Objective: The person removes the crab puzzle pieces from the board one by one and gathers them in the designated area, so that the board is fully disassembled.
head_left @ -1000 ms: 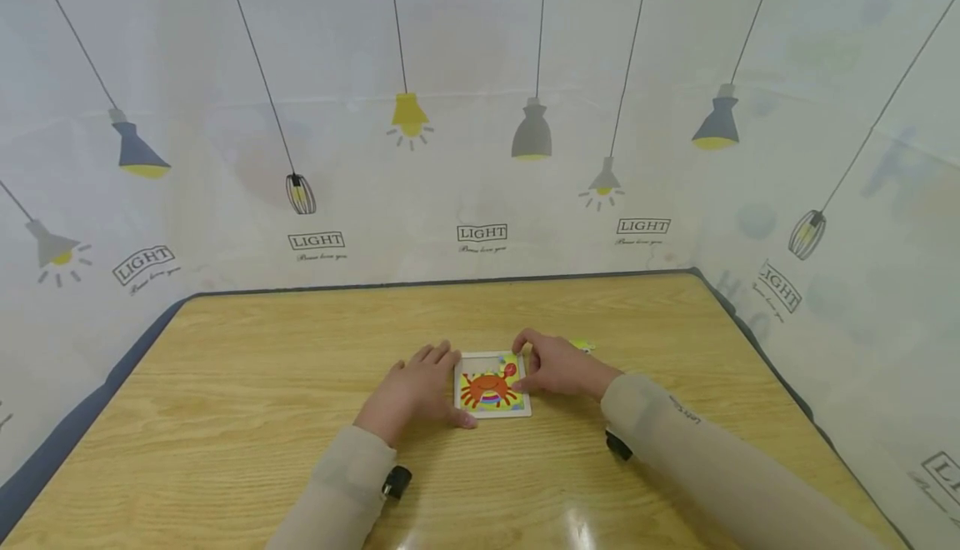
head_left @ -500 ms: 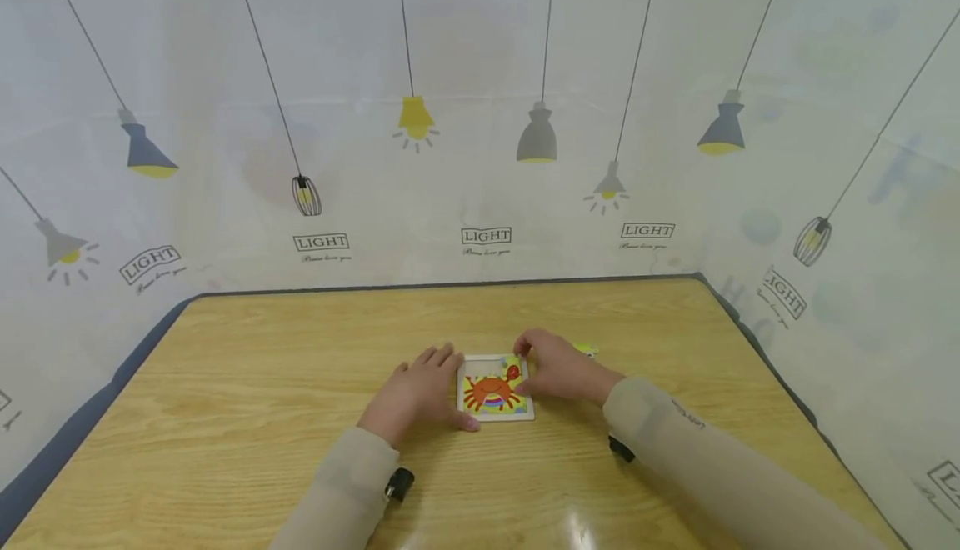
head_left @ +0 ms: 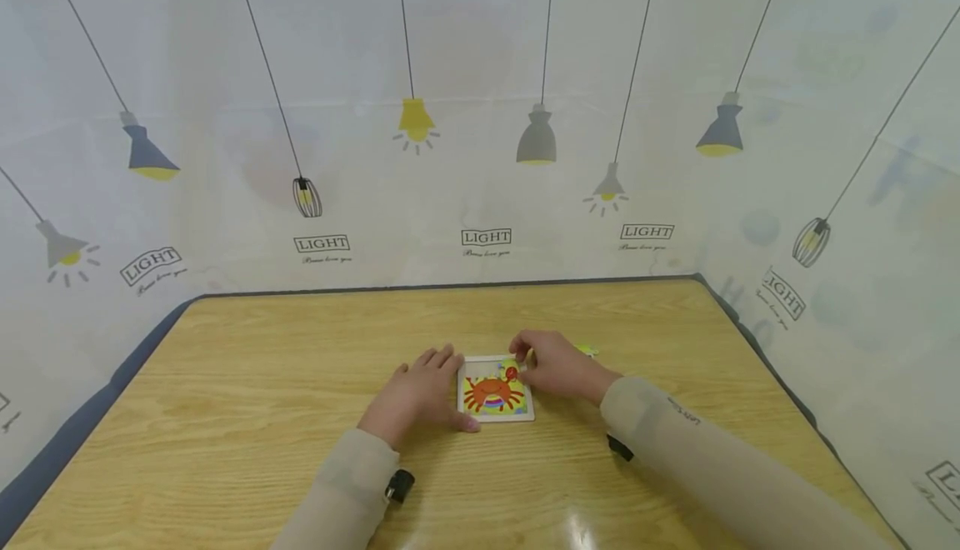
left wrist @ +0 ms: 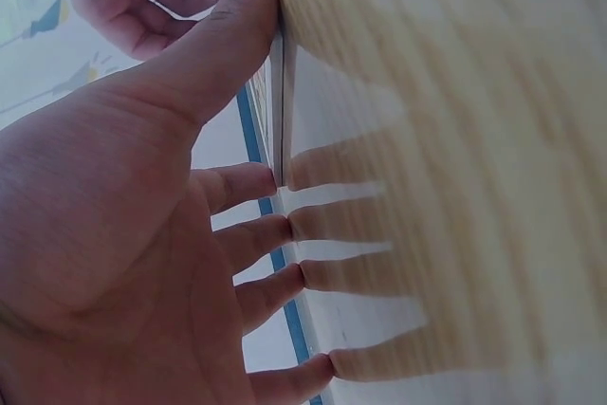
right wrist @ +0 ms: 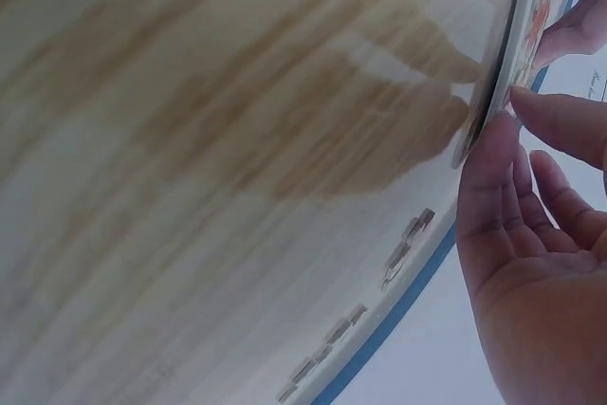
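Observation:
A square jigsaw board (head_left: 495, 418) with a pale rim lies flat on the wooden table, in the middle of the head view. Most of it shows a red-orange crab (head_left: 491, 392) on yellow; its upper left part is bare. My left hand (head_left: 418, 390) rests along the board's left side, fingers spread and fairly straight, thumb at the near left corner. At the upper right, my right hand (head_left: 558, 364) pinches a jigsaw piece (head_left: 511, 372) with a red claw between thumb and index finger. The fingertips partly hide this piece's right side.
Behind the right hand lies a yellow-green jigsaw piece (head_left: 587, 351), mostly hidden in the head view. Loose pieces (right wrist: 408, 244) show on the table in the right wrist view. A pale curtain (head_left: 375, 158) printed with lamps surrounds the table's far and side edges.
My right hand has shifted slightly left over the board, and the claw piece with it. The left hand keeps its place at the board. The head view has tilted a little.

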Demonstrator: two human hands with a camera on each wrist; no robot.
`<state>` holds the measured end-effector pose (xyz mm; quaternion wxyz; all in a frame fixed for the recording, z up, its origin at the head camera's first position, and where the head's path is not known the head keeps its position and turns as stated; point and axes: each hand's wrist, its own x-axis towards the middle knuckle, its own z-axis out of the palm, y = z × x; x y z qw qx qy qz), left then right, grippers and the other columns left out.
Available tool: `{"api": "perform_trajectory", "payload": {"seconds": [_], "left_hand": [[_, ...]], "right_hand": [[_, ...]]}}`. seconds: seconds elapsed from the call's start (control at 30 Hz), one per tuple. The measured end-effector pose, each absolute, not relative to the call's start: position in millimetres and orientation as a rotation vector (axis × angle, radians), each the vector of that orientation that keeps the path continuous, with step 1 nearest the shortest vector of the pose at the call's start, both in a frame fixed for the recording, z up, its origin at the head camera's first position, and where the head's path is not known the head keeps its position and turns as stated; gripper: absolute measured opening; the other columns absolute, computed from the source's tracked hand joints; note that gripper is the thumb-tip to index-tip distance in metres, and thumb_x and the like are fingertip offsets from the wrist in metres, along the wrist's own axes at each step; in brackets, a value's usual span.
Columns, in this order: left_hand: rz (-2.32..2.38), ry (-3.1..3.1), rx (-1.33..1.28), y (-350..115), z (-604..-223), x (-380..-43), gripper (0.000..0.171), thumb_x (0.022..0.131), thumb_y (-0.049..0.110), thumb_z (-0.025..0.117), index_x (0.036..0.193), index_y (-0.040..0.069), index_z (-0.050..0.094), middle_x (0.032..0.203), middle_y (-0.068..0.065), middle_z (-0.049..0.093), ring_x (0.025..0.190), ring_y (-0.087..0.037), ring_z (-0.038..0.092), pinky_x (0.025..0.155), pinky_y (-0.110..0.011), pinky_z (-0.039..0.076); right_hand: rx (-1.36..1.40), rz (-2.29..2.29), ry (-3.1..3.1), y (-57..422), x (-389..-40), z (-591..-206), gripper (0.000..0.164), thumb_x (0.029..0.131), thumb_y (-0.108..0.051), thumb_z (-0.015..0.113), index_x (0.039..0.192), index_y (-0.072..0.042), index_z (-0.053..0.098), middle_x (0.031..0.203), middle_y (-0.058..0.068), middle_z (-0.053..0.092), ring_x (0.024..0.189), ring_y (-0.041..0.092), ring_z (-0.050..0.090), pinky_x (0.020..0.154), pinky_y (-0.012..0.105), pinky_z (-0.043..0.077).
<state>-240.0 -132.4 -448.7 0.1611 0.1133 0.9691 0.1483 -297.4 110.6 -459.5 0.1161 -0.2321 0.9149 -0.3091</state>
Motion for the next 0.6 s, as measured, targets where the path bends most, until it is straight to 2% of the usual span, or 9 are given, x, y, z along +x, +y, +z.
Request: {"api": "perform_trajectory", "payload": {"seconds": [0.3, 0.6], "left_hand": [[0.411, 2.760, 0.333, -133, -451, -241, 0.113, 0.080, 0.066, 0.085, 0.167, 0.016, 0.036, 0.179, -0.008, 0.024, 0.166, -0.035, 0.022, 0.131, -0.069, 0.021], [0.411, 2.771, 0.338, -133, -451, -241, 0.113, 0.079, 0.067, 0.085, 0.167, 0.015, 0.036, 0.178, -0.009, 0.026, 0.166, -0.035, 0.023, 0.130, -0.069, 0.022]], "right_hand": [[-0.659, -0.872, 2.621, 113, -304, -460, 0.030, 0.095, -0.011, 0.079, 0.124, -0.007, 0.071, 0.115, 0.003, 0.071, 0.091, 0.016, 0.058, 0.085, 0.032, 0.055], [-0.608, -0.796, 2.563, 112, -314, -458, 0.026, 0.096, -0.018, 0.081, 0.120, -0.011, 0.072, 0.116, 0.002, 0.069, 0.091, 0.017, 0.059, 0.082, 0.031, 0.053]]}}
